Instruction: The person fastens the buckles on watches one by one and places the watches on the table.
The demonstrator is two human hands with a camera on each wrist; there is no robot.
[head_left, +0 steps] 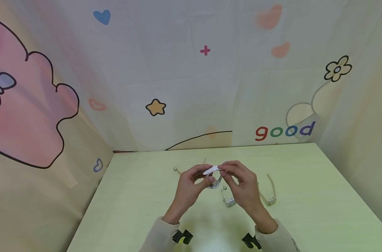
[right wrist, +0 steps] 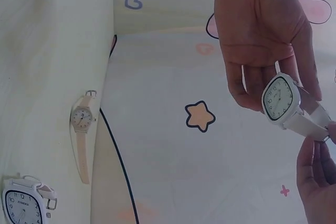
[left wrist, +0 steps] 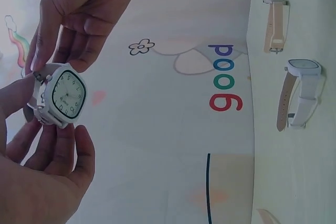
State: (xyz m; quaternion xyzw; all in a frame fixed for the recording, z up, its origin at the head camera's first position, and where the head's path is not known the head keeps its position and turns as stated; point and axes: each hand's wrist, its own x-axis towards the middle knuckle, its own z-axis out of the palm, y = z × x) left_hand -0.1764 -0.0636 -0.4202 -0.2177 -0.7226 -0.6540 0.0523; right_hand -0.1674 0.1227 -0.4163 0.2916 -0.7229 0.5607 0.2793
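A white wristwatch (head_left: 212,170) with a squarish dial is held up between both hands above the table. My left hand (head_left: 189,183) grips it from the left, thumb near the case and fingers behind. On the other side, my right hand (head_left: 245,185) pinches the strap between thumb and fingertips. The watch (left wrist: 67,95) shows its dial in the left wrist view, the strap bent round into a loop. From the right wrist, the watch face (right wrist: 279,98) is also visible; fingers cover part of the strap there.
Several other watches lie on the pale green table (head_left: 131,203). A white one (head_left: 230,202) sits below the right hand, and a beige-strapped one (head_left: 271,200) lies right of it. Behind the left hand is a round-dialled pink-strapped watch (right wrist: 82,119). A printed curtain (head_left: 178,70) hangs behind.
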